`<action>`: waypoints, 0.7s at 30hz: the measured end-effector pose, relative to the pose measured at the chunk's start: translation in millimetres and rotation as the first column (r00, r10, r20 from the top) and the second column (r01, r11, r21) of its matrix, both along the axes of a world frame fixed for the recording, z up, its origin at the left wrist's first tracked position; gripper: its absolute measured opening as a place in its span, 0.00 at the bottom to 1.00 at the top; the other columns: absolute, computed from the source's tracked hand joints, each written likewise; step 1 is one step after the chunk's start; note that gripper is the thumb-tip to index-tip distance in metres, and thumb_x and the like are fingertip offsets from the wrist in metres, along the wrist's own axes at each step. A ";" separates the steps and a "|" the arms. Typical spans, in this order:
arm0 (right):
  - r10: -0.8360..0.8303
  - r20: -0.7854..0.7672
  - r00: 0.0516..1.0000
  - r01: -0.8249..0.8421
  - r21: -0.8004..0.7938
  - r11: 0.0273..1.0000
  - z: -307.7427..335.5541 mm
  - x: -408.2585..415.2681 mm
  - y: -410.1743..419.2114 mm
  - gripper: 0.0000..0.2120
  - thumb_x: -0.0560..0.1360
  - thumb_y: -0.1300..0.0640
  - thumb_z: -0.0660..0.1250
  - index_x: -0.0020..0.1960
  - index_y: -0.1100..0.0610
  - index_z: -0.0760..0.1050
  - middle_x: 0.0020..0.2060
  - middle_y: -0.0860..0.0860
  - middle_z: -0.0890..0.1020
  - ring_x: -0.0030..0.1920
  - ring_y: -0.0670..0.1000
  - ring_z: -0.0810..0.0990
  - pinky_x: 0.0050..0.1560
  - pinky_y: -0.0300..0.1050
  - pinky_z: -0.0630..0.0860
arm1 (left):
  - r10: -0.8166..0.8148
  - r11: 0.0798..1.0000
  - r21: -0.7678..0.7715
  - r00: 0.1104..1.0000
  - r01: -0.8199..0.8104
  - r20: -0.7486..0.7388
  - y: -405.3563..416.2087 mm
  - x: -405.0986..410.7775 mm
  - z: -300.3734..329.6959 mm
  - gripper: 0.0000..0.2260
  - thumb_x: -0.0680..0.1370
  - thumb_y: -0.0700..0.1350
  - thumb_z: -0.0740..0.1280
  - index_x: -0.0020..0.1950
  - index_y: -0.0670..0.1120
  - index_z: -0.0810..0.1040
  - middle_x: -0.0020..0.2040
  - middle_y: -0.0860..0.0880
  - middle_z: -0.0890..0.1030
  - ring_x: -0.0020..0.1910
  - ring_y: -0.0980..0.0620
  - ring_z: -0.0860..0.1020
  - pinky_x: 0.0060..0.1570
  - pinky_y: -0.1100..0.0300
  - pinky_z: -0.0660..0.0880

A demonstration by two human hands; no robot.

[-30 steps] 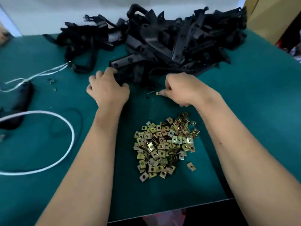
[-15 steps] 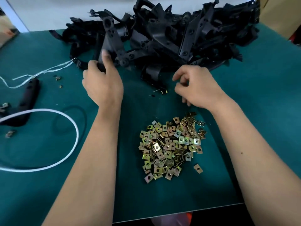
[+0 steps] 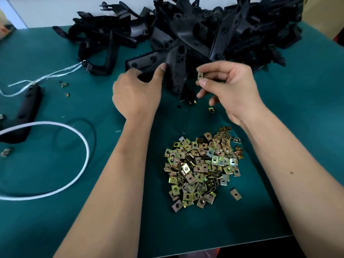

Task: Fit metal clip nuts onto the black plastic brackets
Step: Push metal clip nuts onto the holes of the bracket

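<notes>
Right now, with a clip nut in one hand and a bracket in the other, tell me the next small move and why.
Probably bring the right hand leftward and slide its clip nut onto the edge of the black bracket. The nut is already pinched clear of the pile of clip nuts, and the left hand grips the bracket, with the two a short gap apart.

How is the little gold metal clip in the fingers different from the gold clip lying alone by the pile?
The pinched gold clip nut is held up in the right hand; the lone gold clip nut lies flat on the green mat. The held one is partly hidden by fingertips; the lone one shows fully. Both are square with a centre hole.
</notes>
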State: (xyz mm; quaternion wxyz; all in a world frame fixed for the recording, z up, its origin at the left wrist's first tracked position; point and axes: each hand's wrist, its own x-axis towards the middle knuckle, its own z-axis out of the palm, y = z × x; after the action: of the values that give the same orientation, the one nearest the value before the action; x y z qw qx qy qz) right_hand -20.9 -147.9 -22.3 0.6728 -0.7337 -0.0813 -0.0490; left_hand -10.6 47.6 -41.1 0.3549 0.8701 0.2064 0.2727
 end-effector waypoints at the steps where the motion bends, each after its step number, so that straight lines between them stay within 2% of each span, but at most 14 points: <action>1: 0.003 0.007 1.000 -0.003 -0.005 1.000 0.2 -0.6 0.5 0.10 0.76 0.70 0.71 0.55 0.59 0.83 0.44 0.59 0.86 0.35 0.53 0.85 0.24 0.39 0.72 | -0.001 1.000 0.008 1.000 0.001 -0.003 0.1 0.7 -1.2 0.29 0.71 0.75 0.64 0.36 0.48 0.71 0.44 0.45 0.83 0.46 0.41 0.80 0.40 0.51 0.72; 4: 0.004 -0.007 1.000 -0.004 0.000 1.000 -0.1 -1.1 1.3 0.09 0.77 0.69 0.70 0.53 0.59 0.84 0.42 0.56 0.86 0.34 0.53 0.84 0.24 0.39 0.71 | -0.006 1.000 0.022 1.000 0.006 -0.022 -1.1 2.8 -3.0 0.32 0.70 0.75 0.64 0.46 0.45 0.81 0.47 0.47 0.84 0.49 0.43 0.81 0.49 0.47 0.78; 6: 0.007 -0.020 1.000 -0.007 0.011 1.000 -0.7 -1.2 2.3 0.07 0.77 0.69 0.70 0.52 0.60 0.83 0.41 0.55 0.85 0.33 0.52 0.84 0.23 0.39 0.71 | -0.009 1.000 0.015 1.000 0.009 -0.026 -3.2 2.9 -3.3 0.30 0.70 0.75 0.65 0.42 0.47 0.79 0.44 0.49 0.83 0.47 0.44 0.80 0.42 0.51 0.75; 9: 0.009 -0.020 1.000 -0.009 0.005 1.000 -2.1 -1.8 4.7 0.07 0.77 0.68 0.71 0.54 0.61 0.82 0.40 0.57 0.85 0.34 0.52 0.83 0.24 0.39 0.72 | 0.017 1.000 0.015 0.999 -0.016 -0.032 -6.9 -0.5 -1.8 0.29 0.70 0.75 0.66 0.34 0.48 0.73 0.33 0.52 0.78 0.34 0.49 0.75 0.29 0.56 0.62; 13: 0.016 -0.025 1.000 -0.016 0.014 1.000 -3.3 -1.9 7.9 0.06 0.77 0.68 0.70 0.51 0.60 0.84 0.40 0.54 0.85 0.37 0.49 0.82 0.27 0.39 0.74 | 0.044 0.999 0.009 0.997 -0.044 -0.057 -7.2 -2.0 -0.4 0.31 0.70 0.75 0.66 0.31 0.48 0.68 0.30 0.52 0.74 0.30 0.51 0.72 0.27 0.55 0.58; 16: 0.015 -0.036 0.999 -0.014 0.027 1.000 -4.2 -2.6 11.0 0.07 0.78 0.68 0.70 0.51 0.60 0.85 0.39 0.54 0.84 0.37 0.48 0.81 0.30 0.39 0.76 | 0.045 0.999 0.013 0.997 -0.044 -0.066 -8.2 -2.7 -0.1 0.31 0.70 0.75 0.66 0.30 0.47 0.68 0.29 0.52 0.74 0.30 0.52 0.72 0.27 0.56 0.58; 21: 0.011 -0.063 0.998 -0.007 0.065 0.998 -4.0 -3.4 12.2 0.06 0.77 0.69 0.71 0.53 0.65 0.80 0.35 0.53 0.82 0.34 0.48 0.80 0.32 0.40 0.77 | 0.036 0.999 0.032 0.996 -0.033 -0.085 -10.4 -3.8 -0.4 0.30 0.70 0.76 0.66 0.31 0.48 0.70 0.32 0.52 0.77 0.35 0.47 0.76 0.31 0.55 0.62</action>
State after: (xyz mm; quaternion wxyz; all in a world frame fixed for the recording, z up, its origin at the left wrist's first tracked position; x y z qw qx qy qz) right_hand -24.2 -135.7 -26.3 0.6987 -0.7122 -0.0618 -0.0255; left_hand -14.5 37.1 -41.5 0.3276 0.8826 0.2322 0.2444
